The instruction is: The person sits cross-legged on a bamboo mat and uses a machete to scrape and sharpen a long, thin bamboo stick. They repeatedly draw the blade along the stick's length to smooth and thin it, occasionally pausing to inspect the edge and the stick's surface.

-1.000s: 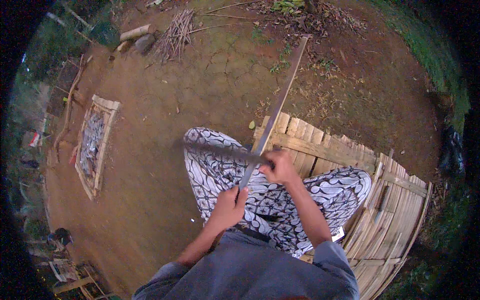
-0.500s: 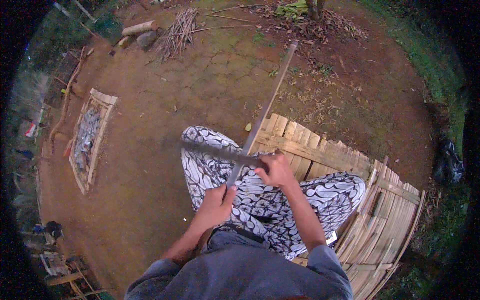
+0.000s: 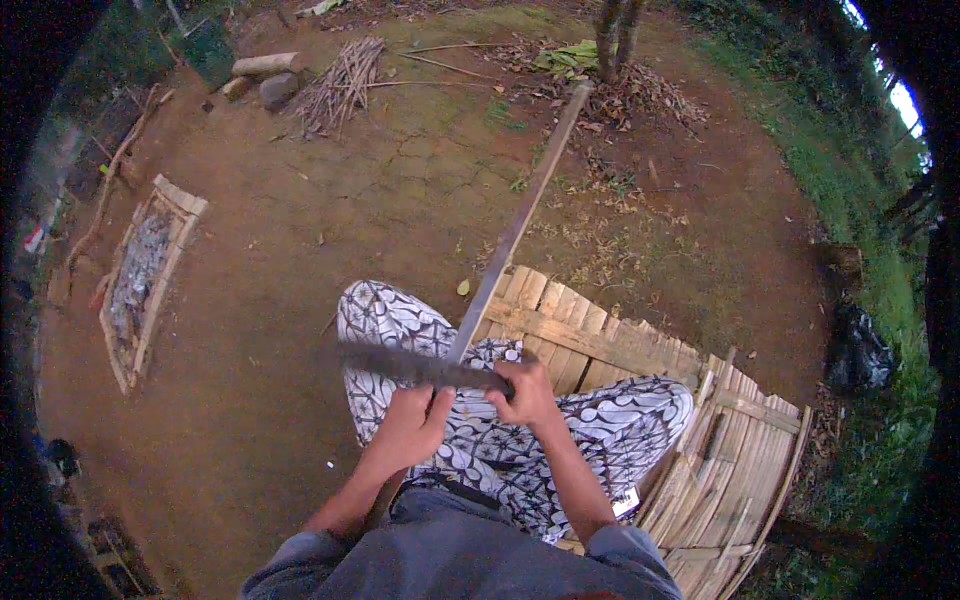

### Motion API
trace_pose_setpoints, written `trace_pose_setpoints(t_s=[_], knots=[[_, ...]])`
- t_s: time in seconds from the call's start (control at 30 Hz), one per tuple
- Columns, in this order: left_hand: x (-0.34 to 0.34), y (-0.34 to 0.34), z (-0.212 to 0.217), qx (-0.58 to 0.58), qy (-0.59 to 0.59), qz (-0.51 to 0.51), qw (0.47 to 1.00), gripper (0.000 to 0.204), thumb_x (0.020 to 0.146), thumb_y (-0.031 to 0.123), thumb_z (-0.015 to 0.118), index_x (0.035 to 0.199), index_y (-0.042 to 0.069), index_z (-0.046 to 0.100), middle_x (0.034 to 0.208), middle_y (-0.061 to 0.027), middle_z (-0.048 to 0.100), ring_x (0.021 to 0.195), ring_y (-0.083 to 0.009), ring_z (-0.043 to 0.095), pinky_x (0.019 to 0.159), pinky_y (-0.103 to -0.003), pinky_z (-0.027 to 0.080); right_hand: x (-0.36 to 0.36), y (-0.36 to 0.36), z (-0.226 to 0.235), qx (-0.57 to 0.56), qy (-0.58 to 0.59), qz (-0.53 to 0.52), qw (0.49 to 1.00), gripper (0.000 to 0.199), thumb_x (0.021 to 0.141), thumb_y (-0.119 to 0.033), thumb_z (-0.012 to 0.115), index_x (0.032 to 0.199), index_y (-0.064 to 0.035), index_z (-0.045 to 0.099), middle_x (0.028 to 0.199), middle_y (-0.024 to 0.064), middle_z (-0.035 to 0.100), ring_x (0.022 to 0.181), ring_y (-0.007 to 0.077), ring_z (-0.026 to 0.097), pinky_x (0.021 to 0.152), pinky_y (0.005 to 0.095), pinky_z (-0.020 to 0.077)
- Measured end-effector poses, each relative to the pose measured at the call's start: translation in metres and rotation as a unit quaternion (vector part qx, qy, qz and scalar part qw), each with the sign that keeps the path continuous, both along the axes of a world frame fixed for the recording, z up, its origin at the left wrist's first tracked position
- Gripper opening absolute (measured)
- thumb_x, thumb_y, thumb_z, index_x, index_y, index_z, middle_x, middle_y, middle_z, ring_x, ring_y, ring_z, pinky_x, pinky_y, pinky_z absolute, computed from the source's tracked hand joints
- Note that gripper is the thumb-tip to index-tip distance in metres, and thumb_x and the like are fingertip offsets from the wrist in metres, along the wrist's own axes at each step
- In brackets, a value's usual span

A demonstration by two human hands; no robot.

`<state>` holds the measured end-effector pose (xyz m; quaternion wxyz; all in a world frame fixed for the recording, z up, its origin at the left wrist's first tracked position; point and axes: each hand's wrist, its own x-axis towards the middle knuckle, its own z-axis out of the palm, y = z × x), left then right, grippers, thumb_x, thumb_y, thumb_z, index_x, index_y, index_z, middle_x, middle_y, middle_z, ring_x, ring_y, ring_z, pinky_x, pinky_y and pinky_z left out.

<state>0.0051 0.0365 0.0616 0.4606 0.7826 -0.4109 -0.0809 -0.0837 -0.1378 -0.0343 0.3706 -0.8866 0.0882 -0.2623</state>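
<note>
We sit on a slatted bamboo platform [image 3: 600, 340] with our legs in black-and-white patterned cloth [image 3: 480, 440] stretched out over its edge. Our left hand [image 3: 410, 425] is closed around the near end of a long bamboo strip [image 3: 520, 220], fingers wrapped tight about it just above our lap. The strip runs away from us up the picture, over the platform's edge and across the bare brown ground, its far end reaching the leaf litter near a tree trunk [image 3: 615, 30].

Our right hand [image 3: 525, 392] is clenched on the handle of a long knife [image 3: 410, 365]; the blade lies crosswise, pointing to our left, and crosses the strip right beside the left hand — whether its edge bites into the bamboo we cannot tell.

Around us: a rectangular bamboo frame [image 3: 145, 280] lies on the earth well off to the left, a bundle of thin sticks [image 3: 340, 80] and a couple of stones [image 3: 265, 80] sit far ahead, and a dark bag [image 3: 860, 350] rests by the grass on the right. A single pale leaf [image 3: 463, 287] lies just beside the strip.
</note>
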Motion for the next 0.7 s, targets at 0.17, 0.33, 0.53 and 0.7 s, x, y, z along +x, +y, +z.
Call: trace_pose_setpoints(t_s=[0.17, 0.33, 0.53, 0.7], knots=[[0.005, 0.007, 0.016, 0.115, 0.235, -0.037, 0.964, 0.029, 0.092, 0.021, 0.049, 0.074, -0.001, 0.05, 0.046, -0.0067, 0.041, 0.041, -0.012, 0.039, 0.041, -0.033, 0.033, -0.022, -0.043, -0.003, 0.032, 0.098, -0.067, 0.992, 0.044, 0.079, -0.041, 0.055, 0.089, 0.0011, 0.062, 0.068, 0.0196, 0.061, 0.064, 0.0399, 0.058, 0.068, 0.0448, 0.046], [0.007, 0.012, -0.004, 0.085, 0.272, -0.076, 0.955, 0.025, 0.092, 0.022, 0.048, 0.078, 0.001, 0.052, 0.048, -0.0075, 0.044, 0.042, -0.0167, 0.042, 0.043, -0.034, 0.033, -0.025, -0.032, 0.02, 0.1, 0.206, -0.13, 0.965, 0.039, 0.079, -0.038, 0.054, 0.086, -0.0001, 0.061, 0.069, 0.0209, 0.06, 0.066, 0.0411, 0.057, 0.071, 0.0465, 0.045], [0.004, 0.019, -0.018, 0.106, 0.282, -0.134, 0.944, 0.028, 0.092, 0.021, 0.048, 0.078, -0.003, 0.051, 0.05, -0.017, 0.049, 0.045, -0.0342, 0.051, 0.046, -0.042, 0.038, -0.026, -0.041, 0.069, -0.251, 0.283, 0.048, 0.924, 0.045, 0.074, -0.05, 0.058, 0.077, -0.0051, 0.061, 0.07, 0.0119, 0.062, 0.065, 0.0365, 0.059, 0.073, 0.045, 0.0438], [0.014, 0.054, -0.027, 0.152, 0.324, -0.144, 0.923, 0.034, 0.092, 0.024, 0.049, 0.071, -0.003, 0.049, 0.048, -0.0162, 0.047, 0.04, -0.0258, 0.047, 0.043, -0.04, 0.035, -0.021, -0.08, 0.031, -0.018, 0.274, -0.187, 0.943, 0.038, 0.085, -0.034, 0.048, 0.078, 0.0019, 0.058, 0.069, 0.0225, 0.058, 0.063, 0.0388, 0.057, 0.06, 0.0454, 0.0443]])
